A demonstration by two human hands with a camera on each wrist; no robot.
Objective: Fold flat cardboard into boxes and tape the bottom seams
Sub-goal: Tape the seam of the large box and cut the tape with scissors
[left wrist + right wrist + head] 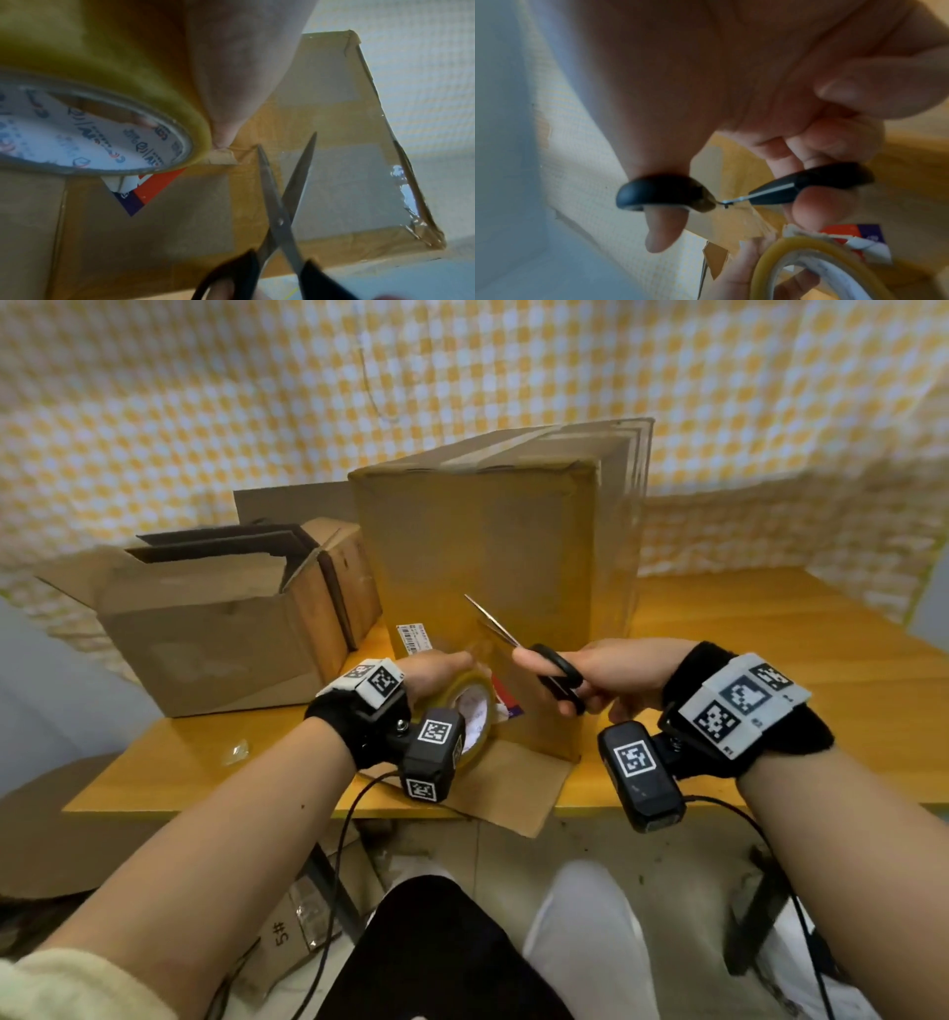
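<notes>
**Scissors open beside the tape roll at the tall box**

The tall box stands upright near the middle of the table, its taped end on top and a lower flap lying flat over the table's front edge. Its brown cardboard is worn, with glossy clear tape across the top and down the side. The left hand grips the roll of tape, a yellowish ring with a printed white core, held against the box's near face beside a torn red and purple label. The right hand holds the scissors by their black loops, the steel blades parted and pointing up at the box. An open box sits toward the table's left edge, touching the tall box. The right half of the wooden table is bare. A yellow checked cloth hangs behind.
</notes>
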